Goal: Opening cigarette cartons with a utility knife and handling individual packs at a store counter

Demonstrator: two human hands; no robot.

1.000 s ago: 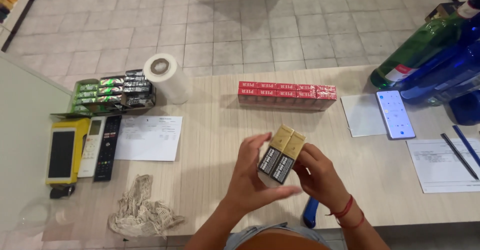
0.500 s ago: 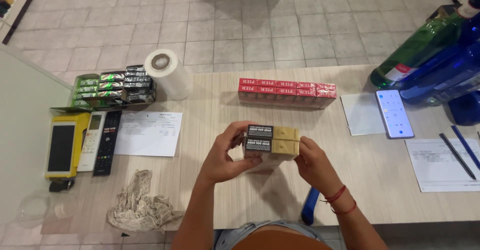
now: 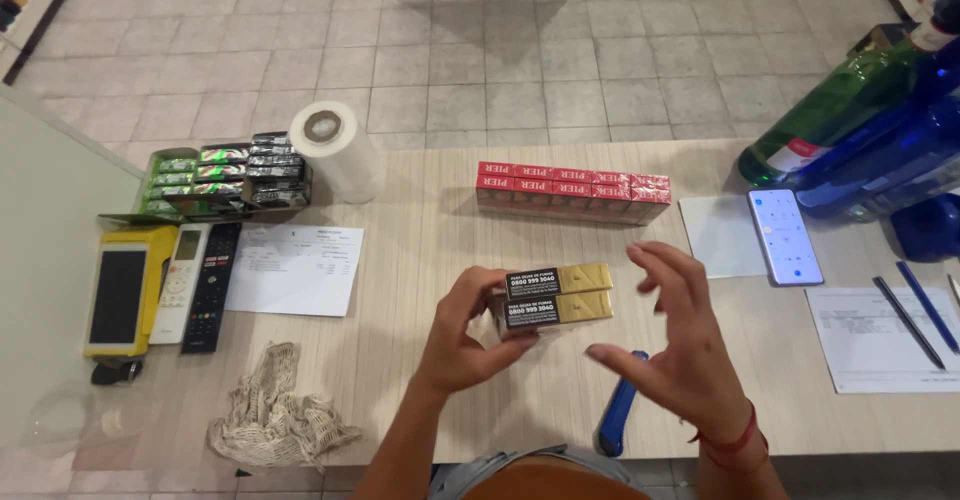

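Across the pale wood-grain desk (image 3: pixel 420 260) we go from the biggest things down. At the far right corner lie a green glass bottle (image 3: pixel 835 110) and blue plastic bottles (image 3: pixel 895 155), tilted over the desk's edge. At the far left sits a white roll of plastic film (image 3: pixel 335 148), next to a cardboard tray of green and black packs (image 3: pixel 225 172). Along the far edge, near the middle, runs a row of red cartons (image 3: pixel 572 190).

At the left edge lie a yellow card terminal (image 3: pixel 122 290), a white remote (image 3: pixel 183 280) and a black remote (image 3: pixel 212 285), with a printed sheet (image 3: pixel 295 270) beside them and a beige mesh bag (image 3: pixel 275 420) near the near edge. A smartphone with a lit screen (image 3: pixel 785 235) and two pens on a paper (image 3: pixel 915 310) lie to the right; a blue utility knife (image 3: pixel 620 415) rests at the near edge.

Above the desk's middle, our left hand (image 3: pixel 465 335) pinches two stacked gold-and-black packs (image 3: pixel 555 298) by their left end, thumb on top and fingers beneath. Our right hand (image 3: pixel 680 350) is spread wide and holds nothing, apart from the packs' right end.

We judge the risk to be the one-ended hold: the free end is unsupported (only friction keeps the two together), so the upper pack could slide off or both could tip and drop onto the desk, perhaps toward the knife at the near edge.
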